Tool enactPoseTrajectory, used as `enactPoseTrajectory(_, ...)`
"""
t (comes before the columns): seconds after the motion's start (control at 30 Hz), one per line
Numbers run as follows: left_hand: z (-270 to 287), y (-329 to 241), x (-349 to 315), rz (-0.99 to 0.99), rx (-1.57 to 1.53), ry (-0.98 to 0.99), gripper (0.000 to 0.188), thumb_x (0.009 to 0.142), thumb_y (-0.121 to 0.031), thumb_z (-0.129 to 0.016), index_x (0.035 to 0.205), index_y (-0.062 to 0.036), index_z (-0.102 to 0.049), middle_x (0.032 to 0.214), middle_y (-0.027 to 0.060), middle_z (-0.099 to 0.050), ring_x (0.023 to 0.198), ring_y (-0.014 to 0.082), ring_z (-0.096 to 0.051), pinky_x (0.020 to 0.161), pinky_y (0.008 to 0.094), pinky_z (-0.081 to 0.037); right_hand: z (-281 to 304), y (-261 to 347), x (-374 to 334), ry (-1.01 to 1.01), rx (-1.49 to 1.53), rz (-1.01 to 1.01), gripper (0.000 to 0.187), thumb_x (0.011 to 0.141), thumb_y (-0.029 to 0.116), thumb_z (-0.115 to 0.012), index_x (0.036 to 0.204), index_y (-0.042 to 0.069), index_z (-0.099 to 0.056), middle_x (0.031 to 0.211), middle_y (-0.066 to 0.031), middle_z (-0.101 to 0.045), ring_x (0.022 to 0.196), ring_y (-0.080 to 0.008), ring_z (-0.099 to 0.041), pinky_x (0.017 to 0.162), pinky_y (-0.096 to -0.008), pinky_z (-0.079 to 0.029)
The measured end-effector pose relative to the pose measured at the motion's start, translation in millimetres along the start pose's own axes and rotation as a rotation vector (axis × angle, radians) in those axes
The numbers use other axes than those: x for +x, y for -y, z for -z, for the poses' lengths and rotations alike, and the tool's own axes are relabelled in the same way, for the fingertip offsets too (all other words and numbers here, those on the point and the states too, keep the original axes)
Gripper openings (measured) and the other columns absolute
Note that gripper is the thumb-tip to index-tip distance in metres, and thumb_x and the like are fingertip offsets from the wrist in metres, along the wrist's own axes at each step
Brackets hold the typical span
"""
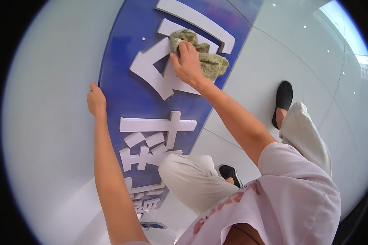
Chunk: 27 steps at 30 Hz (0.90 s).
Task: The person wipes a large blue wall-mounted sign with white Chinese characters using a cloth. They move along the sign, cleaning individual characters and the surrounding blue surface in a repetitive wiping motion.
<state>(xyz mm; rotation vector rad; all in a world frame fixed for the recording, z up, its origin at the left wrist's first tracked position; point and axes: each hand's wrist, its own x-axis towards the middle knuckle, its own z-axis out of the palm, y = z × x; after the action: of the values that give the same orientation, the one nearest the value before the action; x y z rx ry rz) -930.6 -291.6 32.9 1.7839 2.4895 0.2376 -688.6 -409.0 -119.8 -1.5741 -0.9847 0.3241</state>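
Observation:
A blue sign panel [122,96] with raised white characters [151,83] runs down the middle of the view. Near its far end, my right hand [188,61] presses a greenish-brown cloth [212,65] against one of the large white characters. The fingers are bent over the cloth, and part of it spreads to the right across the letter. My left hand [96,100] is curled at the panel's left edge, its fingertips partly hidden behind that edge. More white characters [157,124] continue down the panel toward me, some covered by my knee.
A pale wall [53,106] stands to the left of the panel. Light floor tiles [253,73] with dark joints lie to the right. My feet in black shoes [283,96] and my bent legs in pale trousers [192,175] are close beside the panel. Bright light reflects at the upper right.

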Motion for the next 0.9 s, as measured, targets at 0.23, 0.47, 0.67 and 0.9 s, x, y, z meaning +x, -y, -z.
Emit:
enactPoseTrajectory(0.23, 3, 11, 9, -0.040, 0.062, 0.005, 0.077, 0.094, -0.054, -0.022, 0.104, 0.0081, -0.067, 0.108, 0.0231, -0.068, 0.104, 0.0400, -0.062, 0.093, 0.0461, -0.045, 70, -34, -20, 0.500, -0.317, -0.183, 0.048, 0.094, 0.041, -0.055, 0.117, -0.002, -0.057, 0.124, -0.0199, -0.055, 0.116, -0.0334, -0.051, 0.100, -0.0452, -0.037)
enactPoseTrajectory(0.47, 5, -3, 4, -0.042, 0.033, -0.013, 0.076, 0.095, -0.054, -0.023, 0.105, 0.0069, -0.068, 0.110, 0.0227, -0.068, 0.106, 0.0398, -0.061, 0.094, 0.0461, -0.044, 36, -26, -29, 0.256, -0.198, -0.034, 0.061, 0.094, 0.048, -0.055, 0.119, -0.008, -0.055, 0.132, -0.0287, -0.049, 0.123, -0.0433, -0.045, 0.109, -0.0484, -0.031)
enactPoseTrajectory(0.67, 1, -2, -2, 0.001, 0.016, 0.013, 0.074, 0.095, -0.053, -0.023, 0.109, 0.0047, -0.067, 0.114, 0.0213, -0.067, 0.109, 0.0388, -0.060, 0.096, 0.0456, -0.044, 2, 5, -15, 0.230, -0.266, 0.104, 0.081, 0.094, 0.060, -0.045, 0.132, -0.012, -0.044, 0.146, -0.0294, -0.038, 0.140, -0.0386, -0.031, 0.117, -0.0487, -0.018)
enactPoseTrajectory(0.9, 7, 6, -3, -0.081, 0.108, 0.007, 0.075, 0.095, -0.052, -0.022, 0.098, 0.0062, -0.069, 0.102, 0.0234, -0.069, 0.099, 0.0421, -0.063, 0.089, 0.0470, -0.047, 62, -61, -59, 0.334, -0.478, -0.076, 0.053, 0.097, 0.045, -0.046, 0.126, 0.000, -0.052, 0.136, -0.0179, -0.051, 0.131, -0.0304, -0.044, 0.110, -0.0463, -0.027)
